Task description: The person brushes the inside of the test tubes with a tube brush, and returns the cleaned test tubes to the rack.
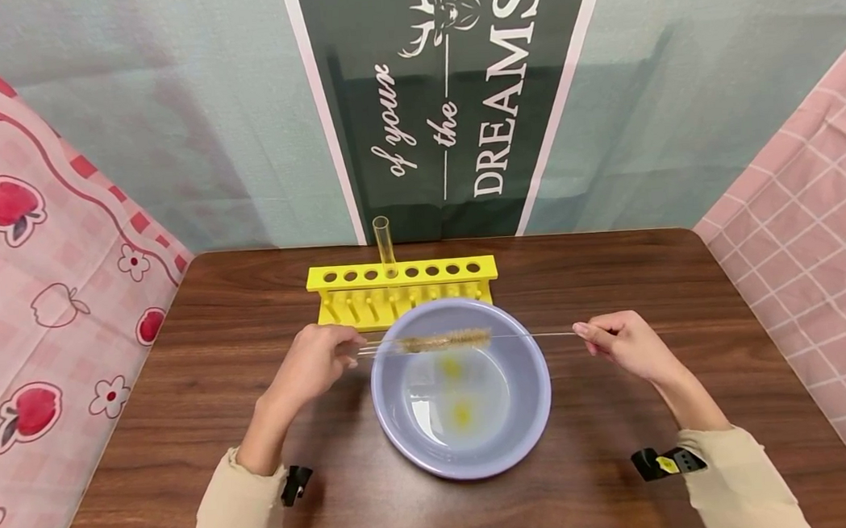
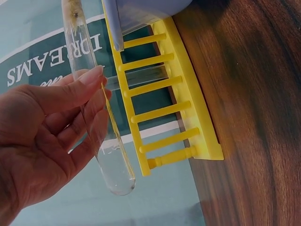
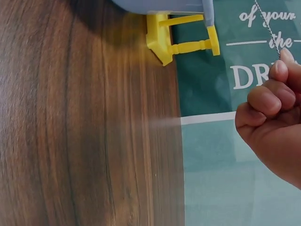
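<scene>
My left hand (image 1: 311, 366) grips a clear glass test tube (image 2: 113, 176) between thumb and fingers, its rounded end pointing left. Bristles of a test tube brush (image 1: 445, 341) show inside the tube's upper part in the left wrist view. The brush lies level over the far half of a lavender basin (image 1: 386, 416). To the right, my right hand (image 1: 623, 345) pinches the end of the brush's thin twisted wire handle (image 1: 552, 334) between thumb and forefinger, its other fingers curled in.
A yellow test tube rack (image 1: 402, 272) stands behind the basin, near the table's back edge. One upright test tube (image 1: 383, 238) is in it. Shallow water (image 1: 484, 385) with yellow patches fills the basin's bottom. Printed cloths hang around the brown wooden table (image 1: 598, 273).
</scene>
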A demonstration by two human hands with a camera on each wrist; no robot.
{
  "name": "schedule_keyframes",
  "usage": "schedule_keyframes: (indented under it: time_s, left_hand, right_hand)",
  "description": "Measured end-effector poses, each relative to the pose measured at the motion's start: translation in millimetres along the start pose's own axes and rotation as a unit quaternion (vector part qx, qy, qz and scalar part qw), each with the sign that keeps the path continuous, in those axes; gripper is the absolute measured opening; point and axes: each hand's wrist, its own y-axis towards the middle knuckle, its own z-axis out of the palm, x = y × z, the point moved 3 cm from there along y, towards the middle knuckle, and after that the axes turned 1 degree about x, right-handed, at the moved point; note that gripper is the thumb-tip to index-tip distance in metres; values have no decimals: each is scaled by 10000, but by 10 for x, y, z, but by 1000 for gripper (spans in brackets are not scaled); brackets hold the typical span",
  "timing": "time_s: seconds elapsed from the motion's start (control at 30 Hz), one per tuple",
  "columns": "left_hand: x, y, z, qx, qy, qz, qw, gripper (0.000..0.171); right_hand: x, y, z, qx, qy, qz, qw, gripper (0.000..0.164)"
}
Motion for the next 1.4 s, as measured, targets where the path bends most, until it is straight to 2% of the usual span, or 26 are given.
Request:
schedule_keyframes:
  time_s: [0.1,0.2,0.33,0.5,0.7,0.77,0.83,1.0,1.07,1.3,1.4]
  left_hand:
    - [18,-3,6,81,-49,-36,9999,22]
    - [28,-2,10,139,-57,-60,9999,21]
    - [32,-2,7,145,28,-107,9998,21]
    - [26,-11,-7,93,110,-204,9997,23]
    - [20,-18,-26,-4,158,-225,9996,23]
    - [26,-24,-33,-47,216,-182,9996,22]
    - [47,-36,-47,-129,319,-144,9993,21]
    - [157,-110,-100,-403,528,-234,9975,22]
    - [192,-135,-112,-464,518,-262,9972,22]
    - [191,-130,-79,-421,414,-218,9980,22]
    - [161,-112,-65,-435,405,-202,9980,22]
  right_hand:
    - [-132,-6,-7,-83,35,7,10000,34]
    - [-255,5,-33,-59,138,292,9995,34]
    - [-312,15,-61,230,986,843,9913,41]
    - [-325,2,-81,833,2315,1213,9616,42]
    - [-339,1,-112,1574,3437,1237,9175,41]
    - [-349,-2,-137,1627,3551,1210,9126,40]
    - [-372,-18,-182,1483,3492,1202,9174,40]
    - [-468,-135,-357,823,3094,1184,9399,40]
    - [-504,-185,-416,682,3048,1162,9428,41]
    - [-550,-229,-416,903,2868,868,9498,38]
    - [-538,-207,-367,1008,2891,793,9487,38]
